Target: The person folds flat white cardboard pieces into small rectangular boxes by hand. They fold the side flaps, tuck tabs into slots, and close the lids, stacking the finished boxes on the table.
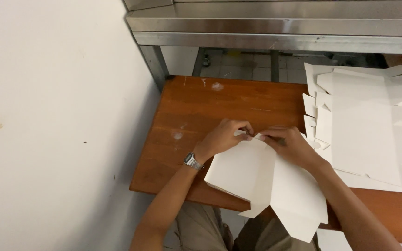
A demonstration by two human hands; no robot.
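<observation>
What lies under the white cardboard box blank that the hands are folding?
The far part of the white cardboard box blank rests on the brown wooden table; its near part overhangs the table edge above the person's lap. Left hand and right hand pinch its far edge. The wood beneath is covered.

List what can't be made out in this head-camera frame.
- Fingertips of the left hand and right hand: curled over the top edge of the white card blank, so the fold under them is hidden.
- Stack of flat blanks: cut off by the right edge; their number cannot be told.
- Wristwatch face: too small to read.
- Wooden table: its right part is covered by the stack.
</observation>
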